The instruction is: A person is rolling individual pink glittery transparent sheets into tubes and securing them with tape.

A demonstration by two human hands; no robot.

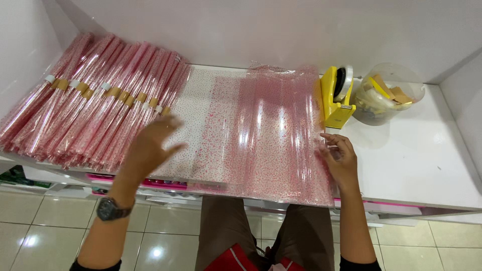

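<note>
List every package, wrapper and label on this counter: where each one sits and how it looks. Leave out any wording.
Rolled cellophane wrappers: back left, a leaning row of clear tubes with red dots.
Paper band labels: one round each roll, tan or white.
Flat cellophane sheets: centre, clear with red dots, right hand on the edge, left hand over them.
Clear plastic tub: back right, round, holding tan and yellow scraps.

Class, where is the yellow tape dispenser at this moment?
In the head view, the tape dispenser stands at the back right of the white counter, between the cellophane sheets and a clear tub.
</note>
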